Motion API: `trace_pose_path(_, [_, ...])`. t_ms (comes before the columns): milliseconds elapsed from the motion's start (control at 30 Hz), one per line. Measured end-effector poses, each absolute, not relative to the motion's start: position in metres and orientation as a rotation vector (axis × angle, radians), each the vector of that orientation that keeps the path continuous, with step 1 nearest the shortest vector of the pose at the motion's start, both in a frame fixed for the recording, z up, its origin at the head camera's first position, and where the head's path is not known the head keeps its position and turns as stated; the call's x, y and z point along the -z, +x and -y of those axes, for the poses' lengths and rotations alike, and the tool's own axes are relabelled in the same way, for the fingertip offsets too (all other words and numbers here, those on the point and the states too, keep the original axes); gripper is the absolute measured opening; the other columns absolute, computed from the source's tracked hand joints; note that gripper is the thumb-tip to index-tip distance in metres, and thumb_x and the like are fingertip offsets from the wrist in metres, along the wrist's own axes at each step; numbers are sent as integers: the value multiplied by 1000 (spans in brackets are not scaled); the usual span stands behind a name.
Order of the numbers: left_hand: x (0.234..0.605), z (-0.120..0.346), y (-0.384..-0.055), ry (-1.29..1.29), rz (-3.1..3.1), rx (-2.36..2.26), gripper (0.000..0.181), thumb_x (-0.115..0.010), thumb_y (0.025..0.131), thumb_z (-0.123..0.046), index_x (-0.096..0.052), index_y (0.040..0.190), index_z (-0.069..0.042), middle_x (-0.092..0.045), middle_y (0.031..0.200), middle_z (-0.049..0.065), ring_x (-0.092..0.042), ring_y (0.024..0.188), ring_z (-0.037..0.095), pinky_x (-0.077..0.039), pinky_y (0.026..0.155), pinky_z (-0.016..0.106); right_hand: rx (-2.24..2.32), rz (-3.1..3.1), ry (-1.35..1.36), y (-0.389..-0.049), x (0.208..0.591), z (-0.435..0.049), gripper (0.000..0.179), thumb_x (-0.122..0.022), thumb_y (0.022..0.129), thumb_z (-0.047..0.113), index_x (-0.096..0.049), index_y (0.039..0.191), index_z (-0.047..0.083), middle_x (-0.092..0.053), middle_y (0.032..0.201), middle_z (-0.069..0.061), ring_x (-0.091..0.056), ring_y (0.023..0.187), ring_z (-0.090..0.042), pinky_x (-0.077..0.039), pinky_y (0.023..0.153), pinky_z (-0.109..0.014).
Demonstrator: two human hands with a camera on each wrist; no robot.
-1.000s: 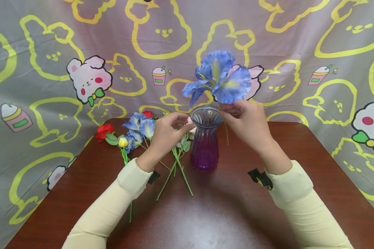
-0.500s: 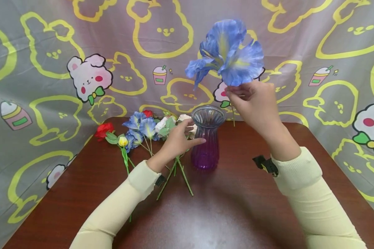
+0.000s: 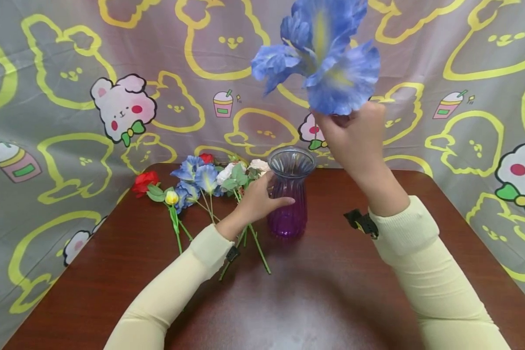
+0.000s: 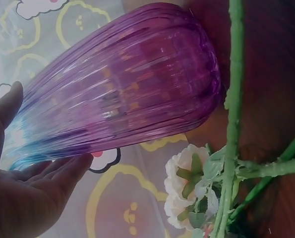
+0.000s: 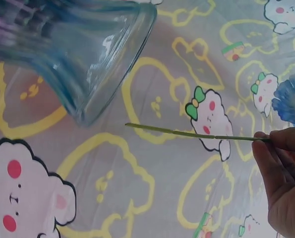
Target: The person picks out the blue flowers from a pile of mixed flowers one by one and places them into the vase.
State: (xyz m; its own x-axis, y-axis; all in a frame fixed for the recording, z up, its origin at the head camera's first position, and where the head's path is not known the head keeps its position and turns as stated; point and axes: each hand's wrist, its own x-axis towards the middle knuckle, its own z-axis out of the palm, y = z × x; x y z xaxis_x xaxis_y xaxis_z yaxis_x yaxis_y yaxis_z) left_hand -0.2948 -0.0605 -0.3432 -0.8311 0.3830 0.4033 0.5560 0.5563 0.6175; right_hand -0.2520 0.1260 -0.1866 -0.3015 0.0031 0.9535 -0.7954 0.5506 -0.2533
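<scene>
A ribbed glass vase (image 3: 287,204), purple at the base and clear bluish at the rim, stands upright on the table. My left hand (image 3: 257,198) holds it from the left below the flared rim, thumb across the front and fingers around the far side; in the left wrist view the left hand (image 4: 33,173) spans the narrow neck. Up in the air, my right hand (image 3: 354,141) pinches a blue iris (image 3: 323,63) just under its bloom. Its thin green stem (image 5: 187,134) extends toward the vase mouth in the right wrist view, its end outside the rim.
Left of the vase lie several flowers: a red flower (image 3: 145,183), a yellow bud (image 3: 171,197), blue irises (image 3: 194,175) and white blooms (image 3: 258,166). Their green stems (image 3: 259,250) cross on the brown table (image 3: 323,291). A patterned curtain (image 3: 179,43) hangs behind.
My right hand has lifted the iris up, away from the vase rim. My left hand has come down from near the rim to the vase's side.
</scene>
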Motion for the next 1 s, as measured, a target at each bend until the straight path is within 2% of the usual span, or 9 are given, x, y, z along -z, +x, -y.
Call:
trace_pose_path(133, [345,61,-297,-795,2541,1162,80,-81,79,-38,-44,142,-5,-58,133,15,-60,114,28,-48,94,39,-942,1725,711,-257,190,-121,16,-75,81,7,-66,78,-6,-58,60,-9,-47,54,-7,-37,54,-16])
trace_pose_path(267, [347,61,-297,-785,2536,1197,80,-81,79,-39,-44,143,-7,-58,133,14,-61,114,26,-48,94,38,-903,1780,757,-264,199,-116,13,-73,82,5,-66,77,-4,-57,60,-9,-47,52,-11,-37,52,-15])
trace_pose_path(400, [347,60,-297,-774,2540,1217,80,-81,78,-38,-45,142,-6,-59,131,14,-61,113,25,-49,93,38,-967,1857,768,-268,212,-110,6,-69,81,-1,-71,86,-5,-67,67,-10,-59,57,-15,-44,56,-15])
trace_pose_path(533, [347,59,-297,-778,2547,1219,78,-82,78,-35,-46,141,-6,-60,129,15,-61,112,26,-49,92,37,-1005,1936,756,-272,222,-106,13,-69,82,-2,-73,94,-4,-72,82,-14,-70,73,-20,-54,65,-25])
trace_pose_path(700, [347,59,-298,-798,2543,1204,78,-82,79,-34,-45,142,-8,-61,127,15,-61,112,26,-50,91,36,-998,2074,775,-278,231,-104,21,-73,85,3,-72,105,-4,-72,91,-16,-71,83,-24,-57,73,-37])
trace_pose_path(767, [347,60,-298,-818,2528,1211,78,-82,79,-33,-45,142,-7,-62,126,15,-62,111,26,-50,91,36,-973,2149,761,-279,234,-104,19,-72,86,5,-71,103,-4,-72,88,-15,-70,80,-21,-56,71,-35])
trace_pose_path(833, [348,60,-298,-830,2513,1219,77,-82,79,-32,-45,142,-7,-62,125,16,-62,110,26,-50,91,36,-928,2220,746,-280,236,-103,8,-69,87,6,-70,88,-1,-67,71,-9,-61,64,-16,-49,60,-32])
trace_pose_path(900, [348,60,-298,-833,2505,1227,78,-82,79,-32,-44,143,-6,-62,125,17,-62,111,27,-49,92,36,-901,2272,741,-280,238,-101,16,-66,86,6,-63,71,2,-54,55,-2,-46,53,-12,-36,51,-32])
trace_pose_path(1000, [348,60,-297,-814,2511,1231,81,-82,79,-34,-43,144,-7,-61,126,17,-60,114,27,-47,94,36,-887,2310,755,-282,240,-97,32,-63,84,5,-52,55,9,-36,47,5,-30,48,-11,-24,48,-31])
